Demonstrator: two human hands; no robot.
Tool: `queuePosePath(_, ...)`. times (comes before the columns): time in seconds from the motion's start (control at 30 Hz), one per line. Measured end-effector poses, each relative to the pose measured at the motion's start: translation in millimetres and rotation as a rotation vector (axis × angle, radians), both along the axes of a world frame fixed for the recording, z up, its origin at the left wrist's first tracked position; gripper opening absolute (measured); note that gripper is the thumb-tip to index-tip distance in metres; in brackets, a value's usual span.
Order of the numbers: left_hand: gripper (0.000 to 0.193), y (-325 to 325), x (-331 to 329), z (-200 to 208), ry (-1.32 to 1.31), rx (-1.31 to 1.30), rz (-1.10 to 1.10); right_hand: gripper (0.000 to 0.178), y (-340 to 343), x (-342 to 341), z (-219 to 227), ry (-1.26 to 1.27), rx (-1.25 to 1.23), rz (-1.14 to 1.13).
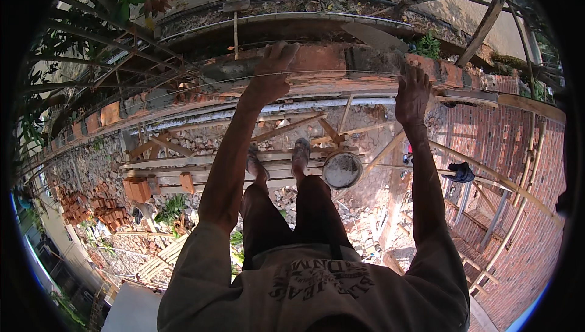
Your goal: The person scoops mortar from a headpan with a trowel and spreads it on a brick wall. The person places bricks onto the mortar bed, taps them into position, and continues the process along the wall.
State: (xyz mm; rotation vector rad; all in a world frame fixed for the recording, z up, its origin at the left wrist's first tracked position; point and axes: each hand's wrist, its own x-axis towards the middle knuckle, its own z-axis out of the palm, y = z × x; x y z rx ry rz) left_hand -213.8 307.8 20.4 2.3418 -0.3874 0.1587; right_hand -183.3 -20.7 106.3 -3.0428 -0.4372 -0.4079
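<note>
A brick wall runs across the view in front of me, with a thin string line stretched along it. My left hand grips the left end of an orange brick on the wall's top course. Its fingers curl over the far side. Grey mortar lies on the course right of that brick. My right hand is closed at the wall's far top edge around a trowel, whose handle is mostly hidden. The trowel's flat grey blade points left, above the mortar.
My feet stand on wooden planks. A round bucket of mortar and loose bricks sit on them. Rubble lies below. Bamboo poles and another brick wall stand at right; branches hang beyond.
</note>
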Motion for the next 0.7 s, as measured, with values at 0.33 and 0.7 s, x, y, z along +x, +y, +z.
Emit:
queuePosePath(0.33,0.074,-1.7,1.6,-5.1,-0.1,0.038,0.022,0.025,91.3,15.6,-3.1,0.305,1.309,0.137)
queuePosePath(0.7,0.079,-1.6,-1.9,-2.8,-0.034,0.004,0.024,0.029,89.5,15.5,-28.6,0.404,1.393,0.158)
